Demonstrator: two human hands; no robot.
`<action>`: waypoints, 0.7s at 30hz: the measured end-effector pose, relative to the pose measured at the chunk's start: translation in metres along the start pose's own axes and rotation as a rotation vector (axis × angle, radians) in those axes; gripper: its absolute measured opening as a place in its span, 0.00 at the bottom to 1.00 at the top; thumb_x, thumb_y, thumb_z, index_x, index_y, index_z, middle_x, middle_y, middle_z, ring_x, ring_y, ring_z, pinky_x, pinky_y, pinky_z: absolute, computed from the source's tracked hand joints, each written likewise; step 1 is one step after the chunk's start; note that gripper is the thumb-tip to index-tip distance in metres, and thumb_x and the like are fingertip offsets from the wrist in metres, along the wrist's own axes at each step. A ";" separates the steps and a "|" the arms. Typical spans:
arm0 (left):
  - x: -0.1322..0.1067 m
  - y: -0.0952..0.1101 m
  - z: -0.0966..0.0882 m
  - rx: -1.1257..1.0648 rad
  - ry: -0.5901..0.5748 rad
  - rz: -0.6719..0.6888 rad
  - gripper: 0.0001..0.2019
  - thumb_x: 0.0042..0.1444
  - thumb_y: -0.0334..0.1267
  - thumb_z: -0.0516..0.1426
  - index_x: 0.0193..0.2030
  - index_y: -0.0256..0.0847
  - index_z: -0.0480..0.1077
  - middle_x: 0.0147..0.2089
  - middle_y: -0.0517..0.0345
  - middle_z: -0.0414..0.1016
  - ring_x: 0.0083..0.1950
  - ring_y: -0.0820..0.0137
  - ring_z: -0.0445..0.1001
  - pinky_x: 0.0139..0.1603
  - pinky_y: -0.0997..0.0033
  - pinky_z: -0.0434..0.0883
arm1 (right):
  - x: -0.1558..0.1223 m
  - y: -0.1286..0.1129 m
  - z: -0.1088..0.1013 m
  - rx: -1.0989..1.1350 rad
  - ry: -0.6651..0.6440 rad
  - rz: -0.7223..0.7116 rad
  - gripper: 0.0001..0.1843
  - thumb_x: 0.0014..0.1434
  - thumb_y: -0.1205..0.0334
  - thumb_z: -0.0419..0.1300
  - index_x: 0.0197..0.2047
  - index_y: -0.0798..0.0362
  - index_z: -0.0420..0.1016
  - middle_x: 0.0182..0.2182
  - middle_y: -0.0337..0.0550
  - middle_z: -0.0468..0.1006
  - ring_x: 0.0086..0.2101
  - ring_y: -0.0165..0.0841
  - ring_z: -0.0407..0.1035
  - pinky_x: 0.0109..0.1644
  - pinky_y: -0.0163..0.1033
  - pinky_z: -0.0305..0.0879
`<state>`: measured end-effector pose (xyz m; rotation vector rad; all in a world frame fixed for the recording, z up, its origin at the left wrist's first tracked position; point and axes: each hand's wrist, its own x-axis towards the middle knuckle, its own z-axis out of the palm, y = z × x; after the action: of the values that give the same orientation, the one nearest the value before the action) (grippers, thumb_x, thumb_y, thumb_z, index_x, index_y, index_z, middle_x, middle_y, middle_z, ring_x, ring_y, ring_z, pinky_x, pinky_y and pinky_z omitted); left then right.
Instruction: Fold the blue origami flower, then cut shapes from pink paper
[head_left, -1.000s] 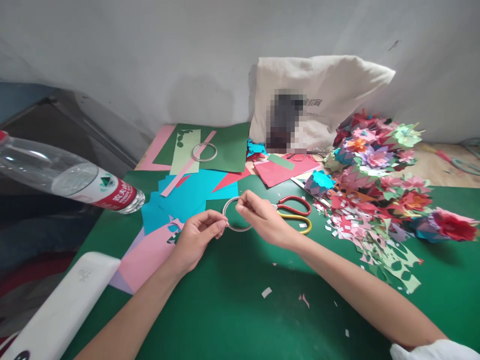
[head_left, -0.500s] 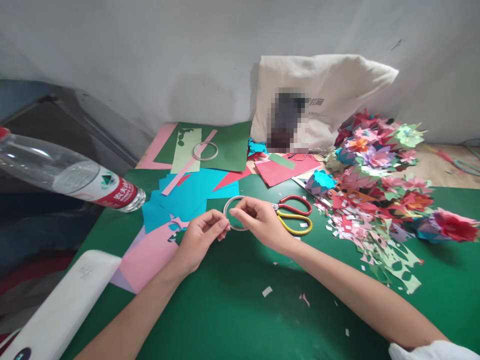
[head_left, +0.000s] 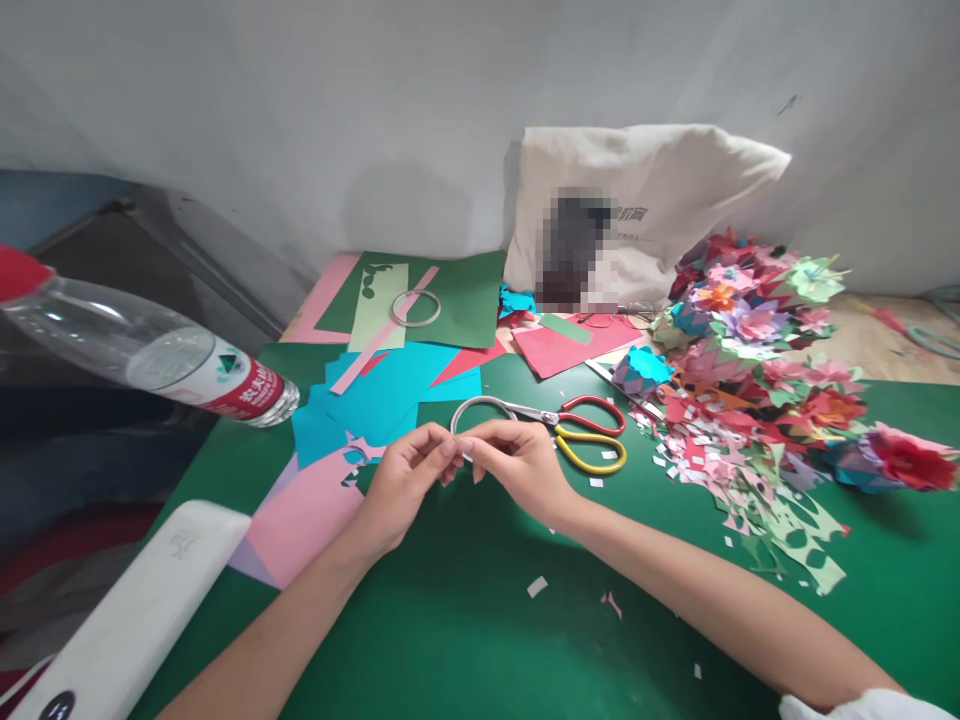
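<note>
My left hand (head_left: 401,480) and my right hand (head_left: 521,462) meet over the green mat (head_left: 480,600), fingertips pinched together on the near rim of a thin clear tape ring (head_left: 480,405). The ring lies tilted, its far arc showing past my fingers. Just beyond my right hand lie scissors (head_left: 585,432) with one red and one yellow handle, blades pointing left. A pink paper sheet (head_left: 300,515) with cut-outs lies under my left wrist, beside blue sheets (head_left: 375,395).
A second tape ring (head_left: 415,307) rests on dark green paper at the back. A heap of paper flowers (head_left: 757,350) and scraps fills the right. A cloth bag (head_left: 645,200) leans on the wall. A water bottle (head_left: 150,355) lies left; a white device (head_left: 127,620) sits near-left.
My right hand slid down the ring towards my left, so both hands now pinch the same spot. The scissor blades have come into view.
</note>
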<state>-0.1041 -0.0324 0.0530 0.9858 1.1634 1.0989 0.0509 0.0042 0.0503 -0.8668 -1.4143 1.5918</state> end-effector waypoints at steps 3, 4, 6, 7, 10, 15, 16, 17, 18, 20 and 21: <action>-0.002 0.001 0.001 -0.008 -0.014 0.012 0.17 0.56 0.50 0.62 0.27 0.39 0.68 0.26 0.64 0.64 0.29 0.75 0.63 0.31 0.74 0.63 | -0.004 0.002 0.003 0.023 0.020 -0.014 0.12 0.56 0.53 0.67 0.31 0.54 0.81 0.23 0.38 0.77 0.21 0.26 0.66 0.25 0.32 0.62; -0.003 0.001 0.001 -0.009 -0.027 0.017 0.17 0.55 0.51 0.62 0.27 0.39 0.68 0.26 0.64 0.64 0.29 0.75 0.64 0.31 0.74 0.63 | -0.004 0.001 0.004 0.042 0.019 -0.010 0.13 0.55 0.53 0.67 0.31 0.55 0.80 0.23 0.38 0.76 0.21 0.25 0.65 0.24 0.32 0.61; -0.005 0.000 0.000 -0.008 -0.061 0.030 0.18 0.54 0.53 0.62 0.28 0.39 0.69 0.26 0.63 0.65 0.29 0.74 0.64 0.31 0.73 0.64 | -0.006 -0.001 0.007 0.089 0.000 0.017 0.15 0.55 0.50 0.67 0.30 0.55 0.77 0.21 0.36 0.73 0.20 0.24 0.62 0.23 0.31 0.58; -0.005 -0.001 0.000 -0.006 -0.079 0.039 0.19 0.54 0.54 0.62 0.28 0.39 0.69 0.26 0.63 0.66 0.29 0.74 0.65 0.31 0.73 0.64 | -0.007 -0.003 0.008 0.112 -0.012 0.034 0.17 0.55 0.48 0.66 0.29 0.55 0.74 0.21 0.35 0.71 0.19 0.24 0.60 0.23 0.31 0.57; -0.008 -0.004 0.000 0.009 -0.118 0.073 0.20 0.54 0.56 0.62 0.29 0.39 0.69 0.26 0.63 0.66 0.29 0.74 0.65 0.31 0.74 0.64 | -0.014 -0.009 0.010 0.121 -0.050 0.037 0.19 0.58 0.46 0.63 0.29 0.53 0.67 0.21 0.33 0.66 0.21 0.24 0.57 0.24 0.32 0.54; -0.010 -0.004 -0.001 0.093 -0.158 0.135 0.20 0.55 0.55 0.61 0.27 0.39 0.69 0.29 0.62 0.68 0.30 0.75 0.65 0.32 0.74 0.64 | -0.042 -0.016 -0.018 0.024 -0.071 -0.018 0.16 0.68 0.49 0.53 0.33 0.51 0.61 0.23 0.32 0.57 0.24 0.27 0.50 0.27 0.33 0.50; -0.010 -0.003 -0.001 0.120 -0.158 0.141 0.19 0.56 0.54 0.61 0.27 0.39 0.69 0.29 0.61 0.68 0.30 0.75 0.65 0.32 0.74 0.64 | -0.050 -0.017 -0.031 0.004 -0.037 -0.032 0.16 0.69 0.49 0.51 0.33 0.50 0.59 0.23 0.31 0.57 0.23 0.27 0.49 0.27 0.34 0.49; -0.009 -0.001 -0.002 0.149 -0.154 0.143 0.18 0.57 0.52 0.60 0.28 0.39 0.70 0.29 0.61 0.68 0.29 0.75 0.65 0.32 0.74 0.63 | -0.059 -0.018 -0.047 -0.043 0.007 -0.046 0.17 0.69 0.49 0.50 0.32 0.50 0.58 0.23 0.32 0.57 0.23 0.27 0.49 0.27 0.34 0.48; -0.008 0.000 -0.004 0.178 -0.147 0.144 0.17 0.57 0.51 0.60 0.28 0.39 0.71 0.29 0.62 0.68 0.29 0.75 0.65 0.32 0.74 0.63 | -0.068 -0.019 -0.064 -0.109 0.074 -0.056 0.17 0.69 0.49 0.50 0.31 0.50 0.59 0.23 0.32 0.57 0.23 0.27 0.49 0.27 0.35 0.48; -0.006 0.003 -0.007 0.233 -0.125 0.146 0.14 0.59 0.48 0.60 0.30 0.39 0.72 0.28 0.62 0.68 0.29 0.74 0.66 0.32 0.74 0.63 | -0.086 -0.021 -0.102 -0.280 0.255 -0.095 0.19 0.69 0.48 0.50 0.29 0.50 0.60 0.22 0.33 0.59 0.23 0.28 0.52 0.27 0.35 0.51; -0.004 0.004 -0.008 0.258 -0.110 0.149 0.13 0.59 0.47 0.59 0.30 0.39 0.72 0.27 0.62 0.68 0.29 0.74 0.66 0.32 0.74 0.63 | -0.095 -0.022 -0.121 -0.373 0.368 -0.112 0.21 0.68 0.47 0.50 0.27 0.50 0.59 0.21 0.33 0.58 0.23 0.29 0.53 0.27 0.36 0.51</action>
<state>-0.1124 -0.0352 0.0561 1.3351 1.1752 1.0131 0.2029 -0.0292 0.0533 -1.2040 -1.4774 1.0319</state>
